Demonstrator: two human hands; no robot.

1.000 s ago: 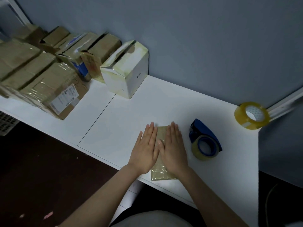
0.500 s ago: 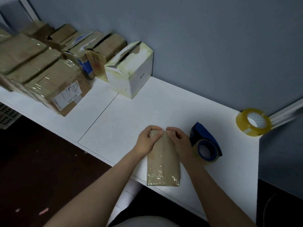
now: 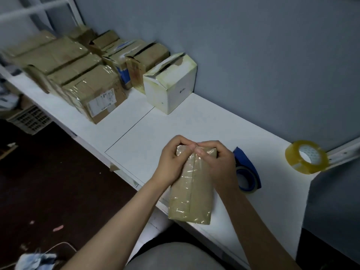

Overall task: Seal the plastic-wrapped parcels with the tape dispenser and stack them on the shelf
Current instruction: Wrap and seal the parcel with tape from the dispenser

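Flanking the parcel (image 3: 191, 189) gripped at its top by both hands (image 3: 171, 164) (image 3: 220, 164): tape dispenser (image 3: 246, 172) right, boxes (image 3: 93, 94) far left.

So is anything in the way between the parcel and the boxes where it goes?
Nothing visible: the shelf is bare between the parcel, held by both hands, and the white box.

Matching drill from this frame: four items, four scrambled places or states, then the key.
Items
1. plastic-wrapped brown parcel
2. blue tape dispenser
3. loose yellowish tape roll
4. white cardboard box

Places or states
A. far right of the shelf, by a metal bracket
B. against the wall, top flaps torn
C. held at its far end by both hands
D. just right of the right hand

Pairs: 1-C, 2-D, 3-A, 4-B
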